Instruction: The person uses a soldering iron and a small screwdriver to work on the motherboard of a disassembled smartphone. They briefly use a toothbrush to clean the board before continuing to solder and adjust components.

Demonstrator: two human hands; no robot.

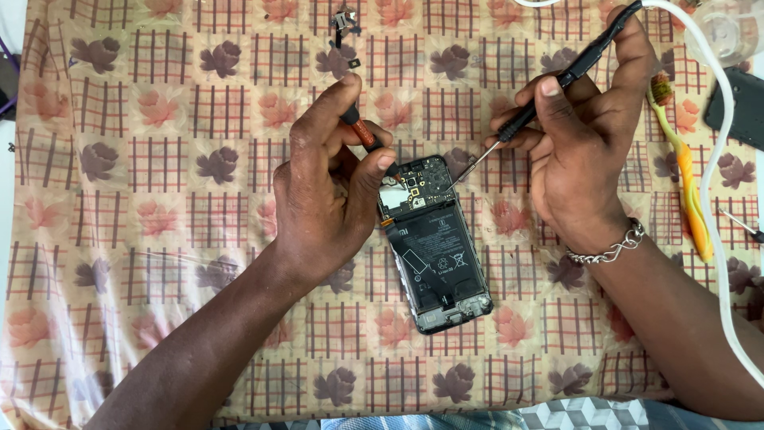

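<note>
An opened phone lies back-side up on a checked floral cloth, its black battery and circuit board exposed. My left hand grips a small tool with an orange-and-black handle, its tip down at the phone's upper left corner. My right hand holds a black soldering iron like a pen, its thin metal tip touching the board near the phone's top right. A chain bracelet sits on my right wrist.
Small loose phone parts lie at the cloth's top centre. An orange-and-yellow toothbrush lies at right beside a white cable. A dark flat object and a clear container sit at the top right. A thin metal tool lies at the right edge.
</note>
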